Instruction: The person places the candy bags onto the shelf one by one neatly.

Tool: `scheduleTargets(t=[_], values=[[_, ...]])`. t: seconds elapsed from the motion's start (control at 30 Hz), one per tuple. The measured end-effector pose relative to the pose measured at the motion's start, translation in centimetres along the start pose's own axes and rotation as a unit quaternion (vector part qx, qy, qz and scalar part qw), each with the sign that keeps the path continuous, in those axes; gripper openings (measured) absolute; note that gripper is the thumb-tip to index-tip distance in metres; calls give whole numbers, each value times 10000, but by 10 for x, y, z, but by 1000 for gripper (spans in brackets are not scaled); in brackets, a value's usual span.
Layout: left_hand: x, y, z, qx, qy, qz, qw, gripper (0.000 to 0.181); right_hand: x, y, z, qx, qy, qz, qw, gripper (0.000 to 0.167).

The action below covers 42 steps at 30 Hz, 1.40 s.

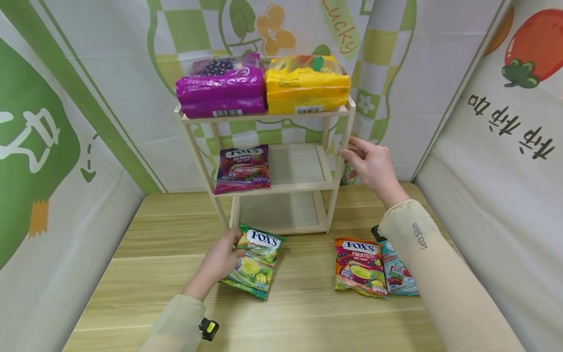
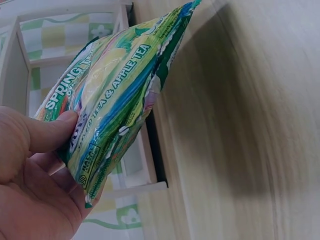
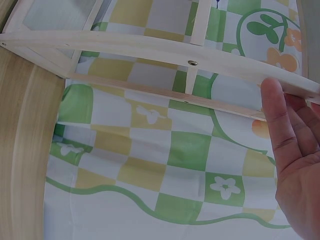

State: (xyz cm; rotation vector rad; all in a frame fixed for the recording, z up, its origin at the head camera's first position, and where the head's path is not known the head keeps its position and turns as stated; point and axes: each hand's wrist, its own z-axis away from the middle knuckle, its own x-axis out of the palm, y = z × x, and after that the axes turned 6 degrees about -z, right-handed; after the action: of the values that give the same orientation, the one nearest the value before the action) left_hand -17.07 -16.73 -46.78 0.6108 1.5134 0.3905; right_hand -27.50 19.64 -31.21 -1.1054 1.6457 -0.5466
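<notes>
My left hand (image 1: 220,261) pinches a green Fox's Spring Tea candy bag (image 1: 259,266) by its upper left edge, in front of the wooden shelf rack (image 1: 288,230). In the left wrist view the thumb lies over the candy bag (image 2: 115,90), and the bag is tilted with a shadow beside it on the wood. Up at the rack's right front post, my right hand (image 1: 374,164) holds the wood between thumb and fingers. The right wrist view has its fingers (image 3: 280,120) against the post (image 3: 225,60); the thumb is hidden there.
A purple bag (image 1: 222,90) and a yellow bag (image 1: 308,85) sit on the top shelf. A Fox's Berries bag (image 1: 244,168) leans on the middle shelf's left side. On the table's right lie a Fox's Fruits bag (image 1: 360,266) and a teal bag (image 1: 399,274), partly under my right arm.
</notes>
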Motion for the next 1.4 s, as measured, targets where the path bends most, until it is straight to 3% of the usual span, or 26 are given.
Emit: scheduleTargets(t=[0.73,1.4], values=[[-12,34,-1,128,42,294,9995,25,0,1,1,0,-2,0,10000,49],[-20,53,-3,352,103,896,9953,28,0,2,0,-53,14,27,10000,49]])
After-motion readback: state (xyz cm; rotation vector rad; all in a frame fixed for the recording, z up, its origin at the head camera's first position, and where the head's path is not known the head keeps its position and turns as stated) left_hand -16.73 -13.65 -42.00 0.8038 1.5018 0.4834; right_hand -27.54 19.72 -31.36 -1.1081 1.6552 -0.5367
